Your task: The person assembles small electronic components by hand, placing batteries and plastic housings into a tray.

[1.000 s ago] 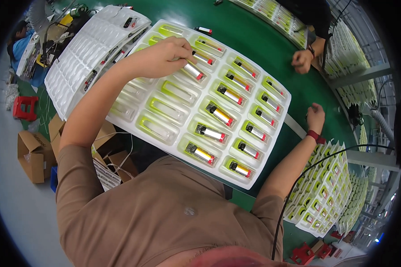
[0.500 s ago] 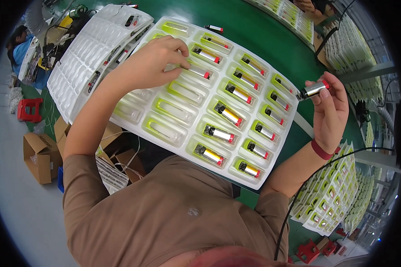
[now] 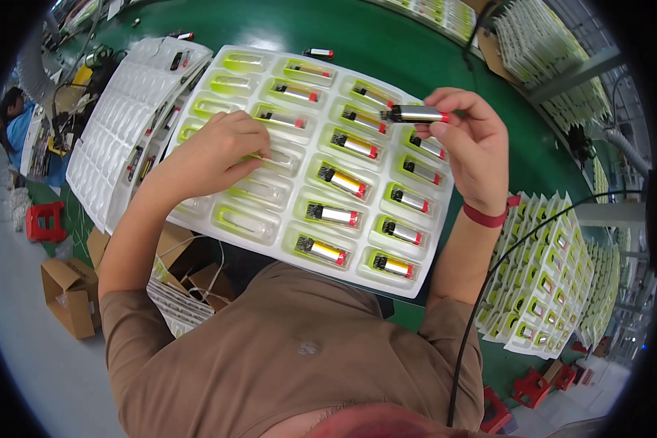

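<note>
My right hand (image 3: 478, 142) grips a silver cylindrical battery cell (image 3: 420, 114) by its red end, the dark end pointing left above the tray. Its thumb lies below the cell and the fingers behind it. Beneath is a white molded tray (image 3: 299, 182) with yellow-green slots; several right-hand slots hold similar cells, some silver, some yellowish. My left hand (image 3: 219, 157) reaches over the tray's left part, fingers bent and thumb apart from them, tips at a slot (image 3: 279, 158) without a cell. A seated cell (image 3: 281, 119) lies just beyond those fingers.
Left of the tray leans a stack of white trays (image 3: 117, 124) with loose cells along its edge. One loose cell (image 3: 318, 52) lies on the green table (image 3: 270, 25) behind. Filled trays (image 3: 540, 277) are stacked at right. A black cable (image 3: 482, 292) crosses near my right arm.
My right hand has brought its cell leftward over the tray, turning it nearly level. My left hand has shifted from a seated cell to the nearer slot. The view has moved too.
</note>
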{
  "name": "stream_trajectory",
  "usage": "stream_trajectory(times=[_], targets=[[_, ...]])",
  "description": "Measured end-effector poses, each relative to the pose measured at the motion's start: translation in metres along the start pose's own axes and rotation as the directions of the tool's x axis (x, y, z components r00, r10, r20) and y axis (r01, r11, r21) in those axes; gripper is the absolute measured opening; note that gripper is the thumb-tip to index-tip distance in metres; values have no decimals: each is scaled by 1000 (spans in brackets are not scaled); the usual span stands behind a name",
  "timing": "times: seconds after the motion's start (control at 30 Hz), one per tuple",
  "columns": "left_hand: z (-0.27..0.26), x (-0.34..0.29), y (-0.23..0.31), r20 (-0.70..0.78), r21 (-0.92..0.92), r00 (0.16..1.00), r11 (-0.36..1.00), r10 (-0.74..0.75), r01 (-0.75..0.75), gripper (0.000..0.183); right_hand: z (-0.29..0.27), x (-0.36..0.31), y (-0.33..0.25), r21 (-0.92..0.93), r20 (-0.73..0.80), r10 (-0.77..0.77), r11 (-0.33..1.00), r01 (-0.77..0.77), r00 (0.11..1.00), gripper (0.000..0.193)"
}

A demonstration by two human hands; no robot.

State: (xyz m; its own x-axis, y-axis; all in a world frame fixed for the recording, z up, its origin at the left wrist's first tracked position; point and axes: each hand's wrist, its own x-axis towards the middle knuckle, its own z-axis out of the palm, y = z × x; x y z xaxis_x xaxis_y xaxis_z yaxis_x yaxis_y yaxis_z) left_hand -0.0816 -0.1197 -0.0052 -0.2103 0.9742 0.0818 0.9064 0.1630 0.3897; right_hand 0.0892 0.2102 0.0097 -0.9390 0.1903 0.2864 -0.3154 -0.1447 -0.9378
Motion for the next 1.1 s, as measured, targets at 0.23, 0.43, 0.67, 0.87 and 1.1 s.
stream_trajectory(times=[0.23, 0.43, 0.67, 0.87, 1.1], targets=[[-3, 17, 25, -55, -919, 924, 381, -378, 101, 30, -1, -1, -1, 47, -6, 35, 998, -35, 999, 20], [12, 70, 46, 135, -968, 907, -247, -399, 35, 38, 19, -8, -4, -294, 151, -244, 914, 279, 958, 22], [13, 83, 57, 95, -979, 962, -201, -256, 43, 41, 30, -2, 2, -559, 119, -378, 739, 377, 918, 21], [15, 86, 62, 56, -983, 969, -185, -241, 11, 43, 33, 1, 1, -664, 191, -436, 602, 443, 879, 20], [20, 87, 61, 25, -991, 962, -134, -273, -13, 44, 35, 0, 3, -725, 209, -486, 506, 468, 849, 19]])
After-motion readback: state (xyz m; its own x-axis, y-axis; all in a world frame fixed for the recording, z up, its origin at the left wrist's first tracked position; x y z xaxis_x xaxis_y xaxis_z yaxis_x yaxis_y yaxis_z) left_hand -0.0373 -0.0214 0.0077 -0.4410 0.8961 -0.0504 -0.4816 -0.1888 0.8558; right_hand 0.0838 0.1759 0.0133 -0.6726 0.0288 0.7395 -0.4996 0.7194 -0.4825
